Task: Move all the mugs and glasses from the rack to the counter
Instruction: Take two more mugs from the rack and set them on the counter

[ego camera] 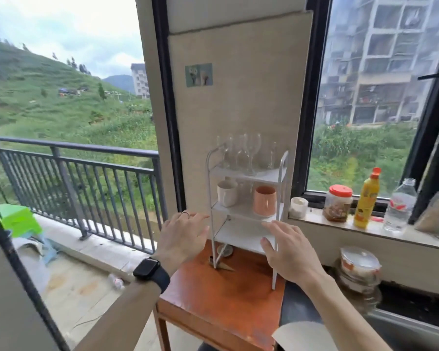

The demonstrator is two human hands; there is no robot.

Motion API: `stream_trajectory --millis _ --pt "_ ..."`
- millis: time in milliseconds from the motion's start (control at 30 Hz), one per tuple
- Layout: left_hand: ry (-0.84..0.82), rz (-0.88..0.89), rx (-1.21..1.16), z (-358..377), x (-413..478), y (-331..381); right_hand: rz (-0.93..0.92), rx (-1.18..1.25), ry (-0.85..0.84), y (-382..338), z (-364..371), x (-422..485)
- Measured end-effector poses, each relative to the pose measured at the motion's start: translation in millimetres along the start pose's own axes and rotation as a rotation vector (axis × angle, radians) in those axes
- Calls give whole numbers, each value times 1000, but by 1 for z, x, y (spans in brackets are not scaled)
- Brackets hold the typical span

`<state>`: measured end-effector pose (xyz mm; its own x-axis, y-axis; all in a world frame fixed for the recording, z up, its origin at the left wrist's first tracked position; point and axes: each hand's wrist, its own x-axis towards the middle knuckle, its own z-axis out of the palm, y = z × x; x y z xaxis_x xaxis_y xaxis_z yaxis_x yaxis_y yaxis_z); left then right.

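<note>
A white three-tier rack (281, 173) stands on a small reddish-brown wooden table (213, 295). Several clear wine glasses (251, 150) stand upright on its top shelf. On the middle shelf sit a white mug (227, 195) at the left and a pink mug (264, 200) at the right. The bottom shelf holds nothing. My left hand (180, 236), with a ring and a black watch, hovers open just left of the rack. My right hand (287, 249) is open in front of the bottom shelf. Neither hand touches a mug or glass.
A window ledge (365, 230) to the right carries a small white jar (299, 207), a red-lidded jar (338, 203), a yellow bottle (366, 198) and a water bottle (401, 206). Stacked lidded bowls (359, 268) stand below the ledge. A balcony railing (81, 171) and a green stool (18, 219) are at the left.
</note>
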<state>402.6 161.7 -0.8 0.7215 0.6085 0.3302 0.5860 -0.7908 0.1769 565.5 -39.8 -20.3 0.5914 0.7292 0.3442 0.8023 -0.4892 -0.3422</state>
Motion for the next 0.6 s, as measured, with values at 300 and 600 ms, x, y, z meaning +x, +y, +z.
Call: stream_trajectory --millis 300,600 --pt "-269 -77 -497 102 135 -41 295 197 -3 28 86 92" --pt "-642 -355 -1150 161 232 -43 780 786 116 47 131 185"
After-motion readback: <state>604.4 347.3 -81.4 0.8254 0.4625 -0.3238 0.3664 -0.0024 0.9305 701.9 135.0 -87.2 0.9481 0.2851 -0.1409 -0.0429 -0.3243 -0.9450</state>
